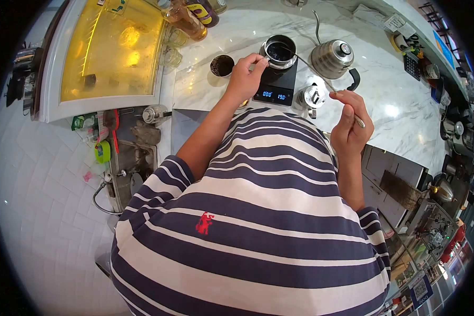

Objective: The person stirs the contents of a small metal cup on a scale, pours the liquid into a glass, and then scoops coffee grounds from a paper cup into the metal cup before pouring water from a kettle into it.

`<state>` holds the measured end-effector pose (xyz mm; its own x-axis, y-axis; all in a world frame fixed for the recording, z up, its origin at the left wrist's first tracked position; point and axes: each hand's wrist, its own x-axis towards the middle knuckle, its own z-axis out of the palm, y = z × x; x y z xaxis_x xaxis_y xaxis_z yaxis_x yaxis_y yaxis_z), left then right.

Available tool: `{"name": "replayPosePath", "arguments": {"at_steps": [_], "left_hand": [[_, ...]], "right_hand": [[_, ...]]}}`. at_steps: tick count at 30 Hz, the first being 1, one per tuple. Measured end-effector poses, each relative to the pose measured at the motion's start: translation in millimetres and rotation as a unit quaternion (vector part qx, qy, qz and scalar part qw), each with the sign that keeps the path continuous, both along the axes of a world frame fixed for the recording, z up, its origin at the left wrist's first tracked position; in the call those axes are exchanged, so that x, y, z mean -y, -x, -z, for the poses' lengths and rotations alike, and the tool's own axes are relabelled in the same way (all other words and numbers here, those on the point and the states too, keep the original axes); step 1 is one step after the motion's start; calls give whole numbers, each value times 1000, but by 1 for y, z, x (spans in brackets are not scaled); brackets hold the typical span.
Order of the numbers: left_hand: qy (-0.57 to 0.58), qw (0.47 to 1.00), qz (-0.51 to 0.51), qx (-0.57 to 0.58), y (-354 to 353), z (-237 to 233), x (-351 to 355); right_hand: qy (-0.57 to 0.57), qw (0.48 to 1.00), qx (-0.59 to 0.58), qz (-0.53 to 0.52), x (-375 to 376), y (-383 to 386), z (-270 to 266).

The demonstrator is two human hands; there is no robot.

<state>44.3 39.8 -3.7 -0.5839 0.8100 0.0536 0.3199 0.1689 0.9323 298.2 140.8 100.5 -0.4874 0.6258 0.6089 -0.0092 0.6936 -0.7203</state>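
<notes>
A round metal cup (285, 64) with dark contents stands on a black digital scale (279, 79), whose display reads 0:00 and 19.0. My left hand (246, 79) is closed at the cup's near left rim, thumb and fingers pinched there. In my right hand (351, 124) is a long thin spoon (316, 70), held between thumb and fingers. It slants up and left, and its far end reaches into the cup. A small silver lidded pot (312, 97) sits between the scale and my right hand. Left of the cup stands a small container (222, 66) of dark brown material.
Behind the small pot stands a steel gooseneck kettle (332, 59) with a black handle, on the marble counter (389, 84). Bottles (188, 22) and glasses (171, 56) line the back left beside a yellow-lit cabinet (110, 52). A sink (137, 181) lies below left.
</notes>
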Motion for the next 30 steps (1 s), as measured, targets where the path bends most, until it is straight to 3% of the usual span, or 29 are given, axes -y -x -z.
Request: {"name": "replayPosePath", "arguments": {"at_steps": [17, 24, 30], "left_hand": [[-23, 999, -25, 31, 4, -4, 17], [-27, 996, -58, 59, 33, -7, 49], [-9, 997, -50, 61, 64, -9, 82]], "right_hand": [[52, 998, -30, -15, 10, 4, 2], [91, 989, -104, -46, 30, 19, 0], [161, 981, -96, -38, 55, 43, -3]]}}
